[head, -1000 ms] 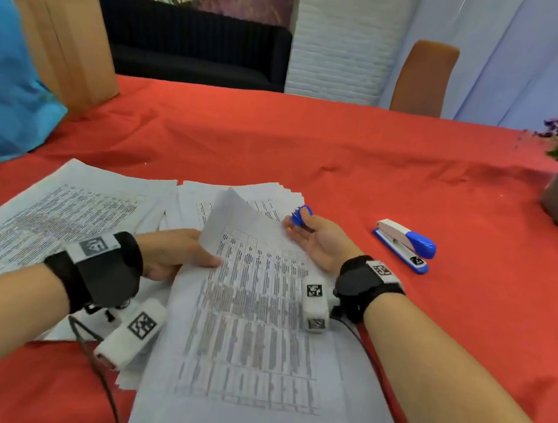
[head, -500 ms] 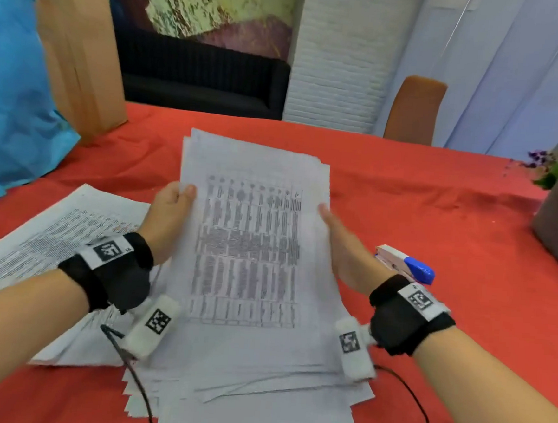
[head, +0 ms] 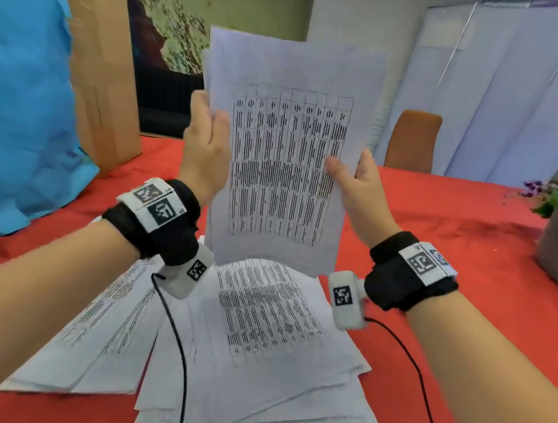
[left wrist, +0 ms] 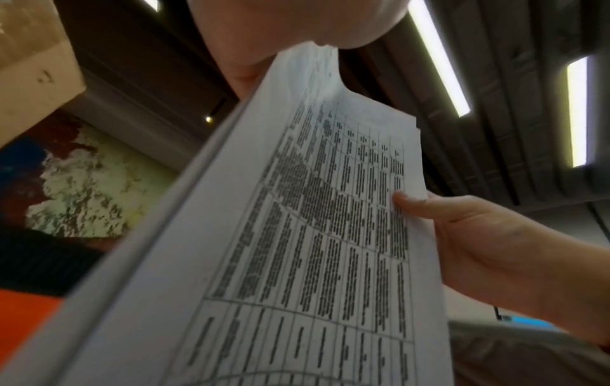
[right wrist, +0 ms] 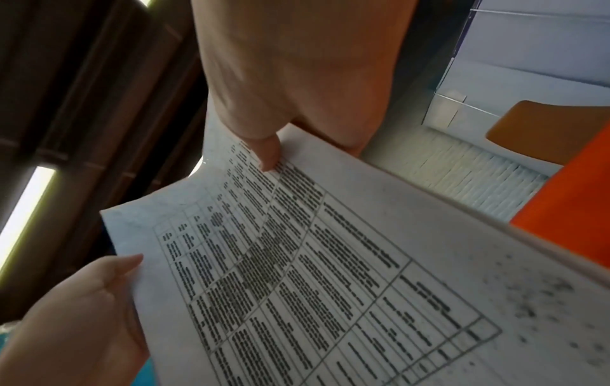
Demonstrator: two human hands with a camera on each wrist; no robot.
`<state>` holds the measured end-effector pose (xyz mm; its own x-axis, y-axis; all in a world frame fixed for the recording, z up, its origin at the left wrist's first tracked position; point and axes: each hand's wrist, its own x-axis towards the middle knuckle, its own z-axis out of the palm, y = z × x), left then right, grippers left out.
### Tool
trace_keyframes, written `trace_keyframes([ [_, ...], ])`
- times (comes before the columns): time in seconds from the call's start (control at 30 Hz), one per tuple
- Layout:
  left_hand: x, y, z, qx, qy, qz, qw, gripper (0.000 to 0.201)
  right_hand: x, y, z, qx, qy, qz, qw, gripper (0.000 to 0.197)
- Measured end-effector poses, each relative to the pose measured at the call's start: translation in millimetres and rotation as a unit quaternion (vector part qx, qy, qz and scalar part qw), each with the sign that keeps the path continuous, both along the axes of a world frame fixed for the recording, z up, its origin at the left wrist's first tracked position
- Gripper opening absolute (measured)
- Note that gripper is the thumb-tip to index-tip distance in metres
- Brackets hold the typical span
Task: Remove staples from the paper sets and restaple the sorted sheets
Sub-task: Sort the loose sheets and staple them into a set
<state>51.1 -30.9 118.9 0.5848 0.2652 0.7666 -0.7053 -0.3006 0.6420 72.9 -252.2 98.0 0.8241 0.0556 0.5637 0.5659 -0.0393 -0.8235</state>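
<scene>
A red tablecloth (head: 452,223) covers the table, with loose printed sheets (head: 262,342) fanned across it near the person. Above them, a stack of printed pages (head: 287,165) stands upright in the air. The left hand (head: 206,146) grips its left edge and the right hand (head: 359,184) pinches its right edge, thumb on the front.

I hold both forearms raised; my left grip (head: 206,146) and right grip (head: 360,187) pinch with thumbs in front.
</scene>
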Motion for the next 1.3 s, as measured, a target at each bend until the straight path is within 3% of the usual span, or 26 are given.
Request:
trace_keyframes([
  [0.07,0.9,2.6,4.2,0.007,0.010,0.015,1.000,0.005,-1.7,-3.4,3.9,0.000,0.003,0.013,1.000,0.055],
  [0.17,1.6,6.2,-23.8,0.001,0.060,0.023,0.998,0.015,-2.2,-11.3,-14.9,-0.007,0.044,0.052,0.998,0.056],
  [0.27,1.9,-2.9,-44.4,-0.013,0.085,0.027,0.996,0.011,-4.6,0.8,-25.1,0.015,0.077,0.044,0.996,0.048],
  [0.43,4.1,-17.6,-0.1,-0.012,-0.025,0.065,0.998,0.008,-2.6,24.2,22.8,0.106,0.050,-0.003,0.993,0.030],
  [0.53,11.5,-11.3,10.7,-0.014,0.012,0.067,0.998,0.008,1.0,17.7,33.4,0.078,0.048,0.000,0.996,0.032],
  [0.67,14.2,-10.8,-18.1,-0.036,0.093,0.073,0.992,0.009,1.8,11.6,-1.5,0.048,0.108,0.014,0.993,0.043],
  [0.9,21.7,-21.3,4.9,-0.076,0.000,0.107,0.991,0.012,4.8,26.3,26.6,0.133,0.081,0.002,0.988,0.021],
  [1.0,26.1,-10.0,-15.6,-0.084,0.112,0.111,0.984,0.020,11.0,12.2,5.7,0.106,0.103,0.012,0.989,0.029],
  [1.1,29.2,-1.7,-47.7,-0.034,0.214,0.110,0.970,0.024,10.9,9.8,-29.3,0.068,0.179,0.005,0.981,0.042],
  [1.13,28.3,-3.9,-51.4,-0.013,0.202,0.104,0.974,0.024,10.0,13.6,-33.9,0.075,0.181,-0.011,0.981,0.040],
  [1.23,26.5,-14.3,-31.1,0.038,0.063,0.094,0.993,0.026,13.5,25.1,-12.5,0.105,0.128,-0.045,0.985,0.025],
  [1.3,26.5,-16.5,-11.7,0.024,-0.005,0.097,0.995,0.019,15.7,26.5,10.1,0.101,0.089,-0.030,0.990,0.019],
])
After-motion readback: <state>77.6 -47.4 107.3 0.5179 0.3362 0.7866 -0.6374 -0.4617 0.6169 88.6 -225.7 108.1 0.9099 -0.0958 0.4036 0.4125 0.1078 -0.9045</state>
